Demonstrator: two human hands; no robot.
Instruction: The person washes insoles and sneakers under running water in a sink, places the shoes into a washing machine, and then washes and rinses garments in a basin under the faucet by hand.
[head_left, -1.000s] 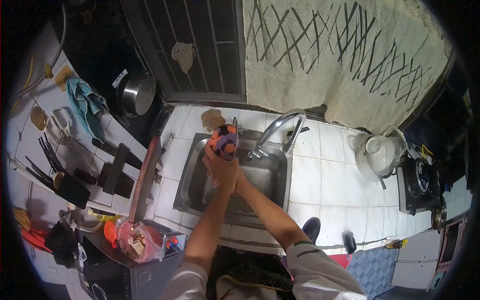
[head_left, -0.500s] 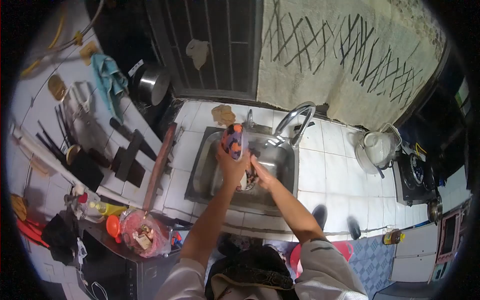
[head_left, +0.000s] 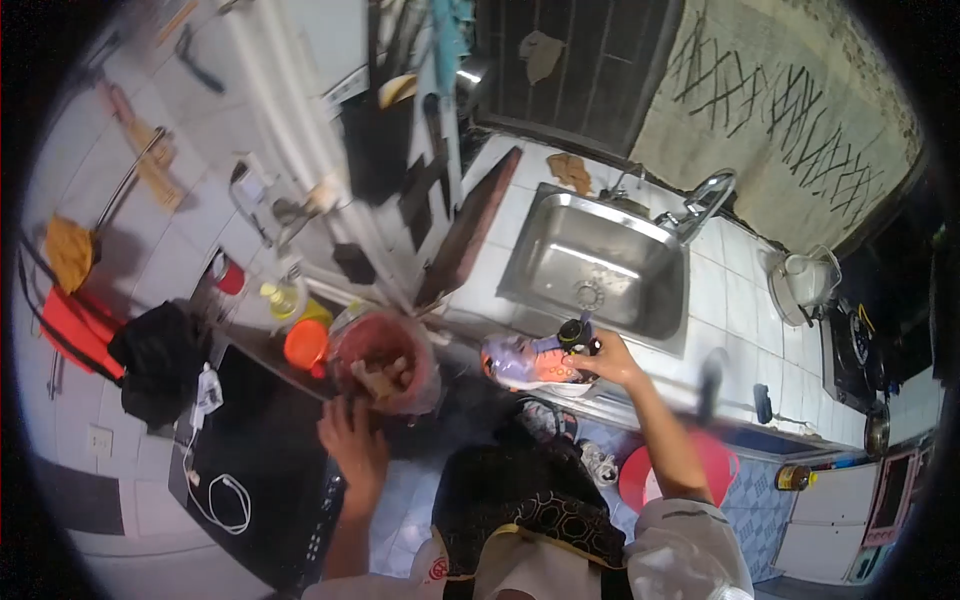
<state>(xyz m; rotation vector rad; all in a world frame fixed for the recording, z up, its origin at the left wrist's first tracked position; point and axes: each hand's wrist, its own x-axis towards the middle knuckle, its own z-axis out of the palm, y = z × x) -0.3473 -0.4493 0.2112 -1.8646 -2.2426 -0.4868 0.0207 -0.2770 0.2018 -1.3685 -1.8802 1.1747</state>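
Observation:
In my right hand (head_left: 612,362) is a purple, orange and black shoe (head_left: 530,363) with a pale sole. My fingers are closed around its dark ankle end, and its toe points left. It is above the counter's front edge, just outside the steel sink (head_left: 640,318). My left hand (head_left: 356,448) is empty, its fingers spread, at the near side of a reddish plastic-lined container (head_left: 425,365). Pale and brown scraps (head_left: 385,378) lie inside that container. Whether my left fingertips touch its side, I cannot tell.
An orange-red lid or cup (head_left: 307,345) and a yellow bottle (head_left: 315,312) stand beside the container. A black appliance top (head_left: 265,460) with a white cable (head_left: 235,505) is at left. The curved faucet (head_left: 712,200) rises behind the sink. Below are shoes (head_left: 598,463) and a pink basin (head_left: 640,475).
The view has swung left. The shoe has come out of the sink toward me, now held only by my right hand. My left hand has let go and moved left to the container.

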